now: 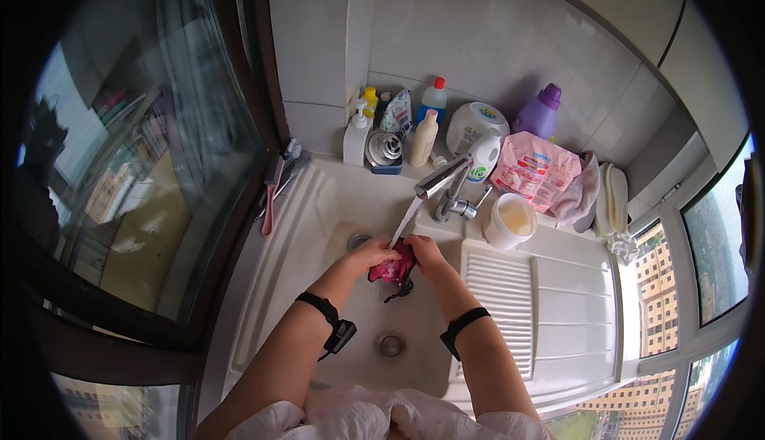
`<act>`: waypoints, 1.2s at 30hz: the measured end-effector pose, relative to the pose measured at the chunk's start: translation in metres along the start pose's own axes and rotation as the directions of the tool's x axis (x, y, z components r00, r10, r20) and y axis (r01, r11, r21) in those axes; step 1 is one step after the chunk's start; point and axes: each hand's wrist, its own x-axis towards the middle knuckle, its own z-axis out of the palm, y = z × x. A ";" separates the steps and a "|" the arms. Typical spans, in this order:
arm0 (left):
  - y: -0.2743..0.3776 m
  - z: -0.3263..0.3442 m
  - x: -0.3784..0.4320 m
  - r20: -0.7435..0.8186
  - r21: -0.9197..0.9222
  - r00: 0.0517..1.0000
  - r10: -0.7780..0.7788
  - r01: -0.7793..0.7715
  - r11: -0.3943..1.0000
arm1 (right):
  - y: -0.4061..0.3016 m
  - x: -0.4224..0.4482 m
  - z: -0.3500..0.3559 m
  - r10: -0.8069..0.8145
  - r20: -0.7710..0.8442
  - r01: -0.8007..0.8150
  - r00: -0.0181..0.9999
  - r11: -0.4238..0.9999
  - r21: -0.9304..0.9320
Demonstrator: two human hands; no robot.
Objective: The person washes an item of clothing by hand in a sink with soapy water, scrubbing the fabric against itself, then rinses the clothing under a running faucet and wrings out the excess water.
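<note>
Both my hands hold a wet red and black cloth item (391, 268) over the white sink basin (358, 356). My left hand (375, 254) grips its left side, fingers across the top. My right hand (425, 254) pinches its upper right edge. Water (406, 222) runs from the chrome faucet (445, 178) onto the cloth between my hands. A dark strap-like end hangs below it. What kind of garment or cloth it is, I cannot tell. The basin's drain (391, 345) shows below my hands.
A white tub (510, 222) with a yellowish block inside stands right of the faucet, beside the ribbed washboard (499, 302). Bottles and a pink pouch (535, 170) line the back ledge. A pink-handled brush (273, 192) lies left, near the glass window (155, 159).
</note>
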 end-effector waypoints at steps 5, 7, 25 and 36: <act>0.000 -0.009 0.001 -0.145 0.120 0.988 -0.059 0.077 0.990 | 0.009 0.013 0.002 -0.083 0.026 0.087 0.996 0.942 -0.323; 0.006 -0.011 -0.007 -0.195 0.150 0.978 -0.072 0.103 0.983 | 0.012 0.011 0.008 -0.046 0.029 0.049 0.999 0.992 -0.120; 0.067 -0.014 -0.047 -0.061 -0.356 0.985 -0.163 0.131 0.925 | 0.058 -0.002 -0.016 -0.100 0.158 0.166 0.982 0.858 -0.486; 0.052 -0.019 -0.036 -0.124 0.042 0.985 -0.117 0.123 0.991 | 0.011 -0.019 0.022 -0.056 0.269 0.060 0.962 0.998 -0.006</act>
